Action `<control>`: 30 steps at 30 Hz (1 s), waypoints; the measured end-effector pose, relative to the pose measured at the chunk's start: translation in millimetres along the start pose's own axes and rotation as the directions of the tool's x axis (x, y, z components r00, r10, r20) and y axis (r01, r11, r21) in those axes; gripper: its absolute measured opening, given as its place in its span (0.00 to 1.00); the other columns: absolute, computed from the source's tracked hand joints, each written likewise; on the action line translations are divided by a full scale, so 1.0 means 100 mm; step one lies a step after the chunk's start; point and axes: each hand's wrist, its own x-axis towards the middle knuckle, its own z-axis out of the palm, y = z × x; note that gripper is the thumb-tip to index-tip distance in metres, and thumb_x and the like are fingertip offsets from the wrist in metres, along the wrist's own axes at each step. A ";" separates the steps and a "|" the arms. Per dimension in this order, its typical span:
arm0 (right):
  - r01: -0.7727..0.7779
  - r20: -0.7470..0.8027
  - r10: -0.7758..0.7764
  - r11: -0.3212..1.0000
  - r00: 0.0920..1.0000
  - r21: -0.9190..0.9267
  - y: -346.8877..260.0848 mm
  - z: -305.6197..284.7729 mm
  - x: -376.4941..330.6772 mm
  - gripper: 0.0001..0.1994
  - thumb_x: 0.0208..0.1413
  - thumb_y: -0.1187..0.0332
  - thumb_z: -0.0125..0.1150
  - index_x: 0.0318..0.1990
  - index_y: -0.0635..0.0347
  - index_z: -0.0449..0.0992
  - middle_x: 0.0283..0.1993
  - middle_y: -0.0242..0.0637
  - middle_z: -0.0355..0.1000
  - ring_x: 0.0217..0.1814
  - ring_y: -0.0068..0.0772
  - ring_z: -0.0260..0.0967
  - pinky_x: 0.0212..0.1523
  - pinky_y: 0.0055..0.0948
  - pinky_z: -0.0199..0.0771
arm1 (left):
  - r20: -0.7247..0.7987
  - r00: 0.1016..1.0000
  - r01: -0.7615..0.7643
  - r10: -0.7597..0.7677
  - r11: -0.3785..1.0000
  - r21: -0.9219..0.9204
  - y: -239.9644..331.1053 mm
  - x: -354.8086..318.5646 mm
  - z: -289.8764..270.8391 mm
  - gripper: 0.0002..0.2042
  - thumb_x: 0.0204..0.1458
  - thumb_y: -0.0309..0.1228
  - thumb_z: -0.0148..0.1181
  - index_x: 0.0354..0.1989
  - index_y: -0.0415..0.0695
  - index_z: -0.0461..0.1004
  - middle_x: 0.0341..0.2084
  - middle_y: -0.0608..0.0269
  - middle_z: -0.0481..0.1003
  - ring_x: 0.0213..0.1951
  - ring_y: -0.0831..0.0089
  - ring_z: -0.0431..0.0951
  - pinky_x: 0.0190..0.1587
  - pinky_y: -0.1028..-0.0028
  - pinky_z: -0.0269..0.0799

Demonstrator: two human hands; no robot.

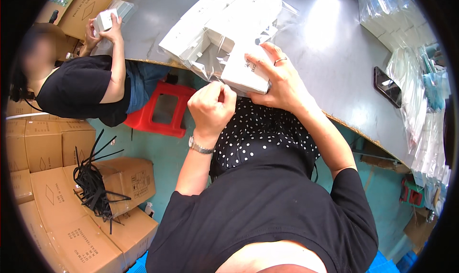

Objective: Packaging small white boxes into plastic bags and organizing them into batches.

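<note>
My right hand [279, 79], with a ring on one finger, grips a small white box [244, 72] inside a clear plastic bag [213, 65] at the near edge of the grey table [330, 48]. My left hand [213, 105], a watch on its wrist, is closed and pinches the open edge of that bag just off the table's edge. A stack of similar white boxes [224, 19] in clear wrap lies right behind the one I hold.
A co-worker in black sits at my left, their hands on a white box [104, 20]. A red stool [162, 108] stands below the table. Cardboard cartons [71, 211] and black straps [93, 182] are at lower left. A phone [387, 86] and stacked clear bags [425, 110] lie right.
</note>
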 end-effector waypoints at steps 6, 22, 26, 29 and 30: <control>-0.066 -0.180 0.062 0.998 0.982 -0.016 -0.11 0.32 0.07 0.43 0.32 0.59 0.76 0.62 0.54 0.66 0.65 0.59 0.57 0.67 0.61 0.57 0.64 0.49 0.65 | -0.022 0.997 -0.078 0.075 0.989 -0.125 -0.05 -0.15 0.08 0.05 0.49 0.23 0.61 0.24 0.40 0.73 0.16 0.59 0.71 0.18 0.65 0.72 0.24 0.70 0.68; 0.204 0.095 -0.227 0.956 0.969 0.210 0.35 0.05 0.22 0.40 0.29 0.63 0.74 0.59 0.56 0.68 0.66 0.55 0.57 0.68 0.58 0.57 0.66 0.47 0.63 | 0.026 1.000 0.011 -0.004 0.967 -0.253 -0.15 -0.18 0.16 0.07 0.49 0.23 0.61 0.22 0.41 0.69 0.14 0.60 0.69 0.17 0.65 0.70 0.22 0.68 0.66; 0.178 0.130 -0.218 0.948 0.967 0.265 0.33 0.07 0.34 0.41 0.28 0.63 0.74 0.58 0.58 0.68 0.65 0.56 0.58 0.67 0.57 0.59 0.64 0.46 0.65 | 0.028 0.999 0.031 -0.024 0.965 -0.261 -0.16 -0.18 0.14 0.07 0.49 0.23 0.61 0.22 0.41 0.69 0.14 0.60 0.69 0.16 0.65 0.70 0.22 0.68 0.66; 0.109 -0.033 -0.106 0.990 0.994 0.089 0.18 0.29 0.26 0.40 0.31 0.60 0.76 0.58 0.62 0.68 0.64 0.57 0.59 0.67 0.59 0.58 0.64 0.47 0.65 | 0.000 1.000 -0.019 0.019 0.972 -0.236 -0.20 -0.14 0.16 0.07 0.49 0.22 0.60 0.23 0.41 0.69 0.14 0.60 0.69 0.17 0.64 0.70 0.22 0.67 0.65; 0.076 -0.070 -0.071 0.995 0.995 0.069 0.10 0.38 0.25 0.41 0.32 0.59 0.76 0.58 0.63 0.67 0.65 0.58 0.58 0.68 0.59 0.57 0.65 0.47 0.63 | -0.016 0.998 -0.065 0.063 0.977 -0.202 -0.22 -0.12 0.16 0.07 0.49 0.22 0.60 0.23 0.41 0.69 0.14 0.60 0.69 0.17 0.63 0.70 0.22 0.67 0.65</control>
